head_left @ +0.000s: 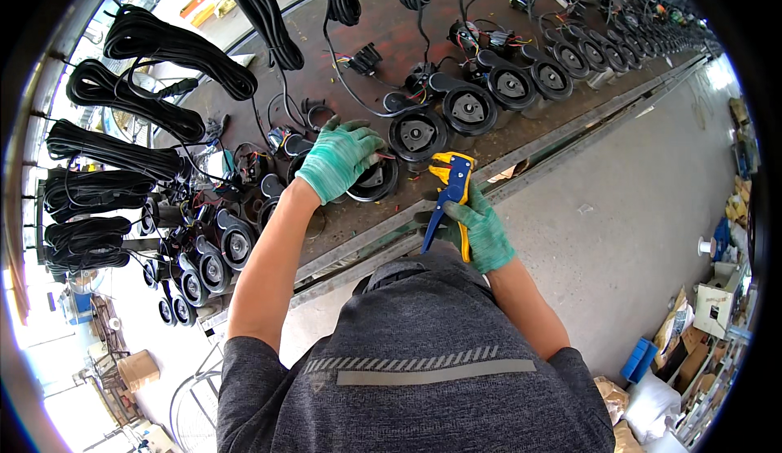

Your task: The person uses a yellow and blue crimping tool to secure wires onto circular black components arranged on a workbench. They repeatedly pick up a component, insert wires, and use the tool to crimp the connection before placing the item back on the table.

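My left hand (342, 158), in a green-and-white glove, lies over a black round snail-shaped horn (376, 182) at the near side of the workbench. Its fingers are pinched together, with a thin reddish wire (386, 156) showing at their tips. In my right hand (485, 233), also gloved, is a blue-and-yellow wire stripper (454, 192), handles toward me and yellow jaws pointing up and left. The jaws are apart from the wire. Just beyond my left fingers sits another horn (417, 134); what lies beneath my left palm is hidden.
A long curving row of similar horns (511, 86) follows the edge of the dark workbench (391, 54). Bundled black cables (175, 50) hang along its far and left sides, their leads reaching the horns. A blue crate (639, 361) and bags (654, 400) lie at the lower right.
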`<state>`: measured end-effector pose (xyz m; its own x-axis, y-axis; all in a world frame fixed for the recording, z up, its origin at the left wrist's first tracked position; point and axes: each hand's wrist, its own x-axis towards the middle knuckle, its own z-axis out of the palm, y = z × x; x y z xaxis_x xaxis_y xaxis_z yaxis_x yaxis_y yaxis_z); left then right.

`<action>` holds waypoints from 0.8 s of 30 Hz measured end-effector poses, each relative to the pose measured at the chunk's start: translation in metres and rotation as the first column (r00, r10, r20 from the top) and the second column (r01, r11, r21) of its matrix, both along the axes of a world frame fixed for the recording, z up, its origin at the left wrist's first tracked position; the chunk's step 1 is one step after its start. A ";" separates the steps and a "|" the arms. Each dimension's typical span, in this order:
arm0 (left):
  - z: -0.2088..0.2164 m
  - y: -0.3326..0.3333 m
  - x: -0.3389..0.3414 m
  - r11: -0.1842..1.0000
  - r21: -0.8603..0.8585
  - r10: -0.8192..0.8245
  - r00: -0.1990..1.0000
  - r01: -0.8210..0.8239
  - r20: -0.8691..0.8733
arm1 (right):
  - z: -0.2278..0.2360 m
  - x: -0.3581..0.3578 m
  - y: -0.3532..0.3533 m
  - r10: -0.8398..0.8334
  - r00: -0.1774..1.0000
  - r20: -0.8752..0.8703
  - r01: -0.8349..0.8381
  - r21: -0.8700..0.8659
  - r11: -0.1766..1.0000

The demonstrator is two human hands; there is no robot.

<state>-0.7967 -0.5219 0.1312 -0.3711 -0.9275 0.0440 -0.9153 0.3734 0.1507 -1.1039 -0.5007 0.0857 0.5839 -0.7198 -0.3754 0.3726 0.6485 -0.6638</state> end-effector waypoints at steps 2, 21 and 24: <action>0.000 0.000 0.000 1.000 -0.001 0.015 1.000 -0.015 -0.023 | -0.006 0.007 0.000 0.034 0.999 0.003 -0.034 -0.023 0.999; 0.020 -0.007 -0.014 0.997 0.075 0.024 0.996 -0.017 -0.087 | 0.005 0.035 -0.024 0.090 0.986 -0.143 -0.122 -0.234 0.965; 0.015 -0.008 -0.013 0.999 0.046 0.009 0.994 -0.004 -0.113 | 0.006 0.037 -0.026 0.112 0.988 -0.102 -0.131 -0.198 0.971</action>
